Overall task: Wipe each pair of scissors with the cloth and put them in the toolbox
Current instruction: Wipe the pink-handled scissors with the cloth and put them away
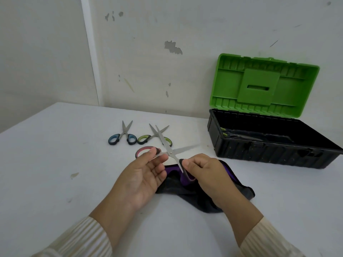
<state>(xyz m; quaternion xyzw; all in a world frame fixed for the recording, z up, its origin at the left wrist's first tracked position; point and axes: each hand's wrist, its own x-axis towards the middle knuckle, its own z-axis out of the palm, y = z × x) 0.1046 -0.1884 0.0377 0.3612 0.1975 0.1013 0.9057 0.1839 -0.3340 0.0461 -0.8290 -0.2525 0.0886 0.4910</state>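
Pink-handled scissors (178,149) are held spread open above a dark cloth with a purple edge (193,198) that lies on the white table. My left hand (141,179) pinches the left handle loop. My right hand (204,170) grips the other handle, just over the cloth. One blade points away from me, the other to the right. Blue-handled scissors (122,136) and green-handled scissors (155,136) lie partly open on the table behind my hands. The black toolbox (241,152) stands at the right with its green lid (263,86) raised, and scissors with green handles (225,132) lie inside.
A white wall runs close behind the table's far edge (148,110). The raised green lid leans against that wall. White tabletop (55,164) stretches to the left of my hands.
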